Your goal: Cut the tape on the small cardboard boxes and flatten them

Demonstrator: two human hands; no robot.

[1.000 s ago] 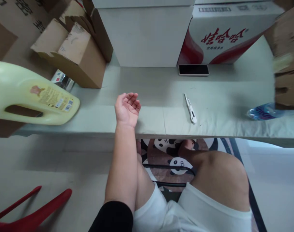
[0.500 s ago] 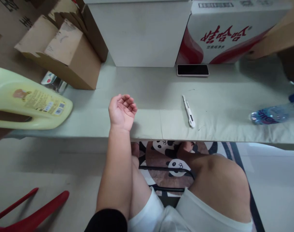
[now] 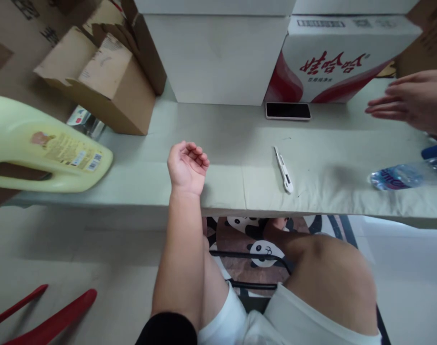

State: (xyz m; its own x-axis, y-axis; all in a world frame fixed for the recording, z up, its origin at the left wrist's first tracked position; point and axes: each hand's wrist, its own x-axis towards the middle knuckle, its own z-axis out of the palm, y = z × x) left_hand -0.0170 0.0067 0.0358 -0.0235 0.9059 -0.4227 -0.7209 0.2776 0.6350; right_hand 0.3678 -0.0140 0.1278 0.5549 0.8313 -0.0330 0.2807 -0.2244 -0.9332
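My left hand [image 3: 188,167] rests palm up at the front of the covered table, its fingers loosely curled and nothing in the palm. To its right lies a white utility knife [image 3: 283,170], apart from both hands. My right hand [image 3: 412,103] comes in from the right edge, held above the table with fingers stretched out to the left and nothing visible in it. Its wrist is cut off by the frame. Just below it a clear plastic bottle [image 3: 401,176] with a blue label lies on its side.
Behind the knife lies a smartphone [image 3: 288,111], in front of a white and red carton [image 3: 333,62] and a plain white box [image 3: 221,62]. Brown cardboard boxes [image 3: 132,96] and a large pale yellow jug [image 3: 60,153] stand left. The table's front edge runs above my knees.
My right hand now shows at the right, where a blurred brown shape and something dark were before. My left hand stays in its pose; the whole view has shifted slightly.
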